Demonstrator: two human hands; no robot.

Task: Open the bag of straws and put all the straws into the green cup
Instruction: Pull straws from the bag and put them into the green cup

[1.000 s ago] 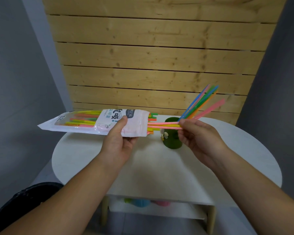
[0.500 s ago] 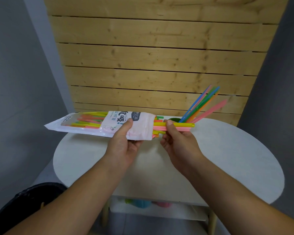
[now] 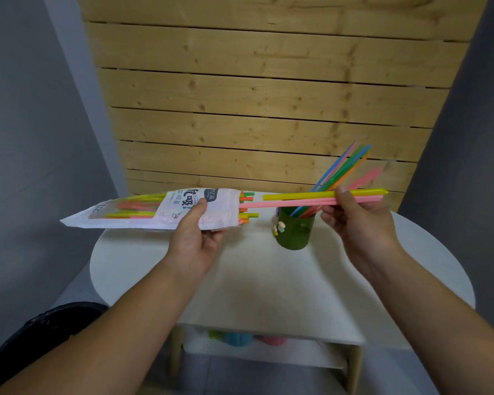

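Wooden wall [image 3: 268,95] behind table [image 3: 268,280]; straws [image 3: 297,196] span from bag [image 3: 126,216] above green cup [image 3: 295,232].

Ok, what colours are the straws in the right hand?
Yellow straw on top, pink straws beneath, pinched in the right hand; head view shows it best.

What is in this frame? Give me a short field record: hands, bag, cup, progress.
left hand: grips the straw bag, held roughly level above the white table
right hand: pinches the held straws, yellow and pink, above the green cup
bag: open at its right end, many straws inside
cup: upright on the table, with leaning straws in it
progress: partly done; held straws not yet in cup
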